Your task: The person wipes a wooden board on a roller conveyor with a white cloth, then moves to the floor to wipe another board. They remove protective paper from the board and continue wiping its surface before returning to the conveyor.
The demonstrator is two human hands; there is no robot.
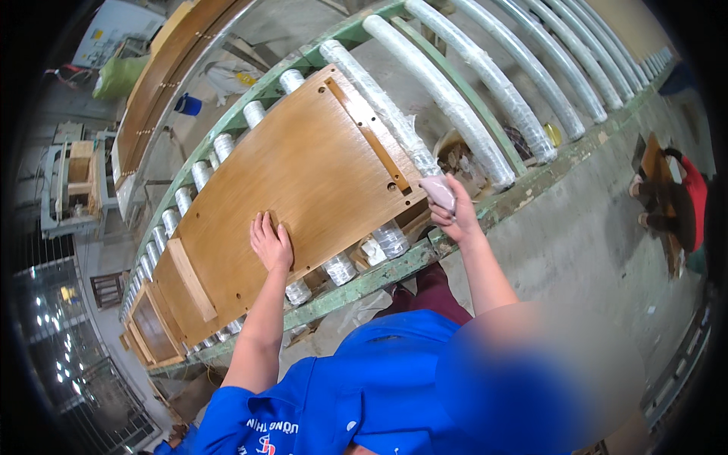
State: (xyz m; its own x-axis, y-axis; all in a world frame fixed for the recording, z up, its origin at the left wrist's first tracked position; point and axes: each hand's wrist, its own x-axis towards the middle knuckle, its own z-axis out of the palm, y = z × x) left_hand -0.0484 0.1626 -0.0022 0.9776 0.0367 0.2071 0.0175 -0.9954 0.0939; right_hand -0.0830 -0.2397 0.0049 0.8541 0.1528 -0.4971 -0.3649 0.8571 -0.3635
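A large varnished wooden panel (303, 171) lies on the wrapped rollers of a conveyor, with drilled holes near its edges and a groove (369, 136) by its right end. My left hand (271, 243) rests flat on the panel near its front edge, fingers stretched out and holding nothing. At the panel's right end, my right hand (459, 216) is closed around a pale pinkish-grey pad (439, 193), held at or just above the corner; contact cannot be made out. A light wooden strip (191, 279) runs across the panel to the left.
Plastic-wrapped rollers (447, 98) continue to the right between green frame rails (353, 284). A framed wooden piece (152, 326) is at the conveyor's left end. Behind stand long wooden boards (155, 91) and a blue bucket (188, 105). Another person (691, 205) is at far right.
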